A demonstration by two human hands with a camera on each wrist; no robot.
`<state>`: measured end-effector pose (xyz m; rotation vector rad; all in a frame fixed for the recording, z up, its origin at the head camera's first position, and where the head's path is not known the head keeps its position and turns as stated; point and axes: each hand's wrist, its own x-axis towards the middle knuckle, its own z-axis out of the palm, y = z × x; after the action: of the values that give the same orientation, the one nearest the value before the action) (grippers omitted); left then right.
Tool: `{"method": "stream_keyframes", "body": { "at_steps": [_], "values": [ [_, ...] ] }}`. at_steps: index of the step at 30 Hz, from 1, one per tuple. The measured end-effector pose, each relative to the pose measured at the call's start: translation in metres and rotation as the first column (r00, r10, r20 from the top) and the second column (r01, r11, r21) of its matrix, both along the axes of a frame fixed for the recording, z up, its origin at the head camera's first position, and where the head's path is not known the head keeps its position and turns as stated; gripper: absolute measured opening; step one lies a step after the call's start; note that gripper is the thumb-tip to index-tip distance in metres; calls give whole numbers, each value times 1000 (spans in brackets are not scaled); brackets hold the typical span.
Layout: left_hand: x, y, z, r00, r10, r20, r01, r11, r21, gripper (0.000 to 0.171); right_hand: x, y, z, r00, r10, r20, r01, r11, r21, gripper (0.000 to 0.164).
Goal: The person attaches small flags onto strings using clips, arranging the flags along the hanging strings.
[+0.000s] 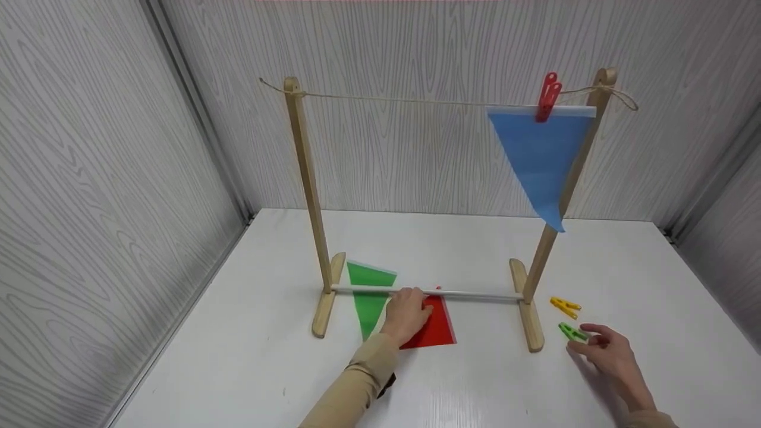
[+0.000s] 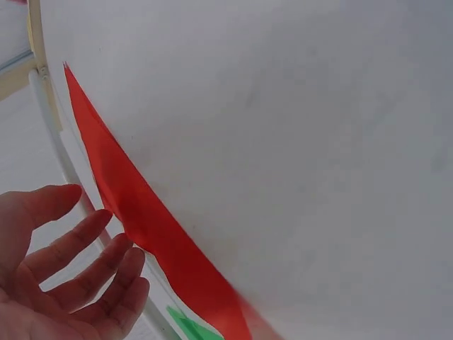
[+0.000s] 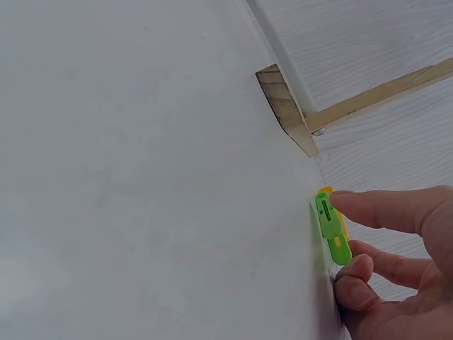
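My left hand (image 1: 405, 314) reaches over the red pennant (image 1: 437, 327), just in front of the stand's white crossbar (image 1: 475, 295). In the left wrist view its fingers are loosely bent, fingertips right at the pennant's edge. Beside it lies a green pennant (image 1: 368, 300), partly under the crossbar. At the right, my right hand (image 1: 607, 352) has thumb and forefinger on either side of a green clothespin (image 1: 569, 331), pinching it low over the table. A yellow clothespin (image 1: 565, 307) lies just behind.
A wooden stand (image 1: 309, 184) holds a string (image 1: 386, 99) between two posts. From its right end hangs a blue pennant (image 1: 538, 154), clipped by a red clothespin (image 1: 548, 98). Wood-grain panels (image 1: 416, 166) enclose the white table (image 1: 250, 356) at the back and sides.
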<state>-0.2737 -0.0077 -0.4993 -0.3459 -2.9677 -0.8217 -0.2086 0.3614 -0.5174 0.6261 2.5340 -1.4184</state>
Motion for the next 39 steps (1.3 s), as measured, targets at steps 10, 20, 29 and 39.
{"method": "stream_keyframes", "body": {
  "at_steps": [10, 20, 29, 39],
  "values": [
    [-4, 19, 0, 997, 29, -68, -33, 997, -65, 22, 0, 1, 0, 1000, 5, -1, -5, 1000, 4, 69],
    [-11, 29, -6, 985, 43, -170, -60, 993, -98, 22, 2, 0, -1, 1000, -3, -23, 3, 1000, 5, 67],
    [-12, 27, -6, 991, 71, -110, -70, 997, 13, 22, -1, 0, 1, 1000, -7, 11, 6, 1000, 27, 69],
    [-16, 23, -4, 996, 66, 52, -75, 978, 195, 18, 1, -1, 4, 1000, 13, 11, -13, 999, 30, 67]
  ]
}}
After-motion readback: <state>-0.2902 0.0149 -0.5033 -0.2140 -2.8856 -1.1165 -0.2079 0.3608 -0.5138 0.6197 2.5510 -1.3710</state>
